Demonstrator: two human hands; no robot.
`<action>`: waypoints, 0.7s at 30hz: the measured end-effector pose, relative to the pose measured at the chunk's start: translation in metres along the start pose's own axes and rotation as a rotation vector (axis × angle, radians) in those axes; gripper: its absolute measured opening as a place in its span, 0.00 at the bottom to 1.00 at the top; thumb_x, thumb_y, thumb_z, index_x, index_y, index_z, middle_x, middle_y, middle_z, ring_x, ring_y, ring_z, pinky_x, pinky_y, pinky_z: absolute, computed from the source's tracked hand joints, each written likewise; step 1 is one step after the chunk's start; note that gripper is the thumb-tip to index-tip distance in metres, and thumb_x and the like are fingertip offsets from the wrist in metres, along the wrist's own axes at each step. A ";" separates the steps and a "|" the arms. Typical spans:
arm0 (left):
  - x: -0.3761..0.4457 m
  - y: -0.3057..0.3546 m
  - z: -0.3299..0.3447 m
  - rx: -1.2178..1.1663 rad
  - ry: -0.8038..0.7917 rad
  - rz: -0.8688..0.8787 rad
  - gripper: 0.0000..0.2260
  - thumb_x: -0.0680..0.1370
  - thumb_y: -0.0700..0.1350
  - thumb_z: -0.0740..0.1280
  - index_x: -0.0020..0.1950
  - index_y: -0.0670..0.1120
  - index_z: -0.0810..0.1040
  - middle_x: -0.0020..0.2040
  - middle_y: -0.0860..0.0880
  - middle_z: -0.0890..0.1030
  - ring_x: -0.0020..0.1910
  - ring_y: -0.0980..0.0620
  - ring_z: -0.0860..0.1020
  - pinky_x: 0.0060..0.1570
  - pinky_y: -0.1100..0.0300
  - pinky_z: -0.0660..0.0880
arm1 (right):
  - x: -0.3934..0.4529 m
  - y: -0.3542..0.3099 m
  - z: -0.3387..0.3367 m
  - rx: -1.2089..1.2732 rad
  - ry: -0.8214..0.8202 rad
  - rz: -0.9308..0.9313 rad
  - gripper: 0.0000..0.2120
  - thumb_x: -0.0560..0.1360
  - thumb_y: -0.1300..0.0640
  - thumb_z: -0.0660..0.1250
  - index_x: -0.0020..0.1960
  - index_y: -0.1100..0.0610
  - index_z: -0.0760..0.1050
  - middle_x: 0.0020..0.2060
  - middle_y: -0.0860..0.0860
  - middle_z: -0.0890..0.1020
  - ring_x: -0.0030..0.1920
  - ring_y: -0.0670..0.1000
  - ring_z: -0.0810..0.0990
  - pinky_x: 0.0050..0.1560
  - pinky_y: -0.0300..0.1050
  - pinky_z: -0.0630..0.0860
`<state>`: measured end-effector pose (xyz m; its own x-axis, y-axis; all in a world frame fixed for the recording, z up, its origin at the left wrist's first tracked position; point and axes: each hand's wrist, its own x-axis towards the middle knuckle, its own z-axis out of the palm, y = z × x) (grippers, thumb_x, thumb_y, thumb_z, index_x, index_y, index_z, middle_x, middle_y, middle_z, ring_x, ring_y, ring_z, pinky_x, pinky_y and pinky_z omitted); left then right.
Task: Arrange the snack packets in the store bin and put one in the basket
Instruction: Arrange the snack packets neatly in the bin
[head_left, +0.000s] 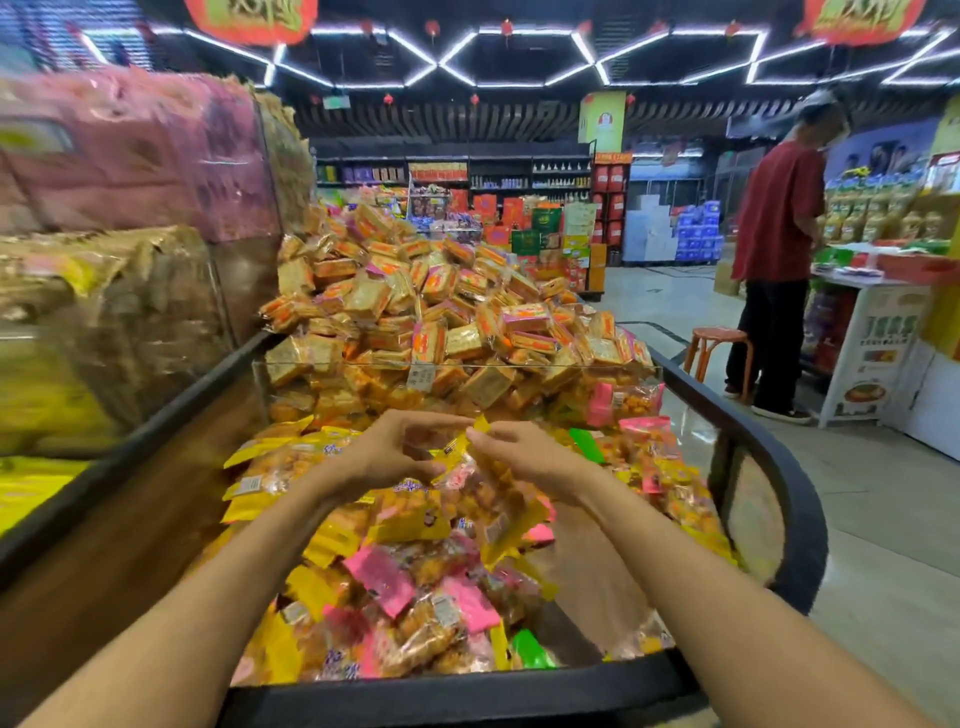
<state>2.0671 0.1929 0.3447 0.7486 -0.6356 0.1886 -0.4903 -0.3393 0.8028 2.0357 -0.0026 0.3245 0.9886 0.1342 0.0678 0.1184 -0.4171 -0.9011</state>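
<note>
My left hand (387, 454) and my right hand (524, 457) meet above the near compartment of the store bin (467, 693). Together they hold a yellow snack packet (470, 457), fingers curled round its top edge from both sides; more packets hang blurred under my right hand. Below lies a loose heap of yellow and pink snack packets (410, 571), with bare wooden bin floor (587, 566) to the right of it. No basket is in view.
A clear divider (519, 370) closes the compartment at the back, with a tall mound of orange packets (441, 301) behind it. Stacked bagged goods (119, 291) rise on the left. On the right aisle are a person in a red shirt (779, 218) and an orange stool (722, 343).
</note>
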 end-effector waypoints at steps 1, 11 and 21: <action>0.000 -0.003 -0.004 0.010 -0.007 -0.015 0.28 0.72 0.28 0.69 0.60 0.58 0.79 0.60 0.52 0.79 0.51 0.55 0.79 0.43 0.60 0.79 | 0.005 0.004 0.006 0.052 0.019 -0.011 0.15 0.78 0.47 0.65 0.39 0.56 0.71 0.33 0.48 0.70 0.36 0.46 0.69 0.34 0.37 0.63; 0.004 -0.005 -0.003 0.017 -0.014 -0.089 0.23 0.74 0.29 0.67 0.63 0.51 0.79 0.55 0.45 0.81 0.42 0.53 0.79 0.44 0.54 0.80 | 0.007 0.016 0.008 0.163 0.144 0.031 0.20 0.78 0.52 0.66 0.31 0.53 0.63 0.26 0.48 0.63 0.26 0.44 0.64 0.28 0.37 0.60; 0.011 -0.021 0.011 -0.333 0.273 -0.265 0.07 0.77 0.40 0.67 0.53 0.39 0.80 0.46 0.44 0.82 0.39 0.51 0.81 0.37 0.61 0.78 | 0.009 0.015 0.010 0.423 0.300 0.150 0.06 0.79 0.57 0.63 0.48 0.60 0.74 0.41 0.56 0.78 0.39 0.52 0.78 0.36 0.43 0.76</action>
<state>2.0807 0.1850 0.3240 0.9393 -0.3380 0.0593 -0.1321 -0.1968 0.9715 2.0456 0.0015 0.3076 0.9822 -0.1876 -0.0110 -0.0122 -0.0053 -0.9999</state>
